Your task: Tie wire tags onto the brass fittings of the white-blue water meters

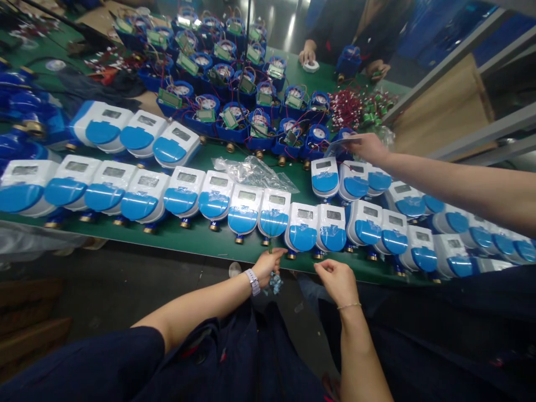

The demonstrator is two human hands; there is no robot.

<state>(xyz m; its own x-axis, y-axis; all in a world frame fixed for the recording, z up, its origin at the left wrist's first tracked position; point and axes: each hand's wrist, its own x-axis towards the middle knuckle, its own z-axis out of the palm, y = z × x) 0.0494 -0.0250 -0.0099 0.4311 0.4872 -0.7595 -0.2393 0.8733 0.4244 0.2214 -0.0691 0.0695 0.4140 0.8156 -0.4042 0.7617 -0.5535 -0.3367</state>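
Note:
My left hand (268, 269), with a pale watch at the wrist, is closed at the table's front edge around a bunch of small light-blue pieces (275, 282). Thin strands rise from its fingers in front of a white-and-blue water meter (274, 214). To the right, my right hand (337, 282) has thumb and forefinger pinched together; anything between them is too small to make out. It is just below another water meter (332, 229), apart from it. The meters stand in a row along the edge, with small displays on top and brass ends below.
Open blue meter bodies (259, 124) with circuit boards and wires fill the back. A crumpled clear bag (255, 172) lies mid-table. From the right, a co-worker's hand (368, 148) holds a clear sheet. Another person's hand (309, 54) works across the table, near red wires (347, 107).

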